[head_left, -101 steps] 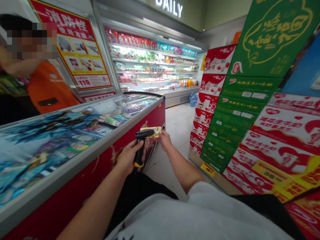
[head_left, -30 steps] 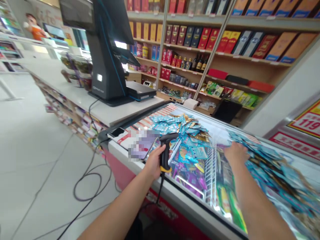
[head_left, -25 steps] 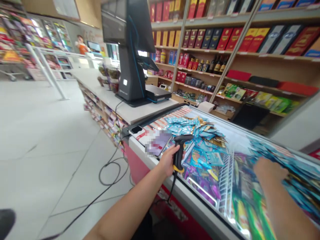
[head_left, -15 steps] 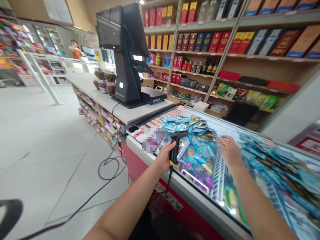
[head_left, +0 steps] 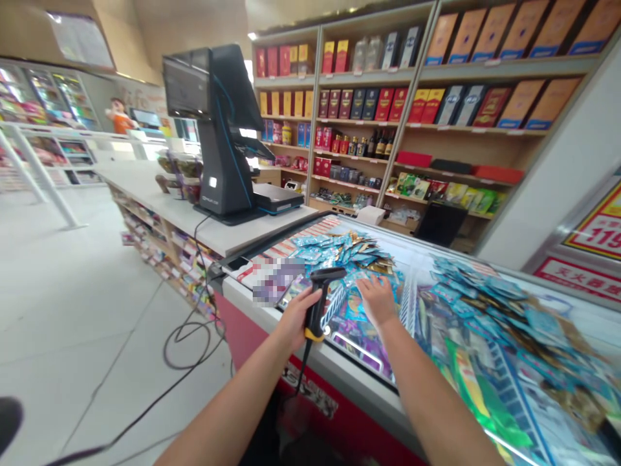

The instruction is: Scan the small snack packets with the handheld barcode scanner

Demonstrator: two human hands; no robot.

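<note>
My left hand is wrapped round the handle of a black and yellow barcode scanner, held upright over the front edge of a glass-topped freezer. Just right of the scanner, my right hand reaches down at the near side of a heap of small blue snack packets, its fingers bent and somewhat apart. Its fingertips are at the packets; I see no packet plainly gripped. Farther right on the glass lies a second spread of blue and gold packets.
A phone-like item beside a blurred purple package lies left of the scanner. A black checkout terminal stands on the white counter. The scanner's cable hangs down the freezer front; a black cable loops on the floor. Shelves of boxes stand behind.
My right hand has moved left from between the two packet piles to the near side of the left heap. The scanner stays in my left hand. The view has turned rightward.
</note>
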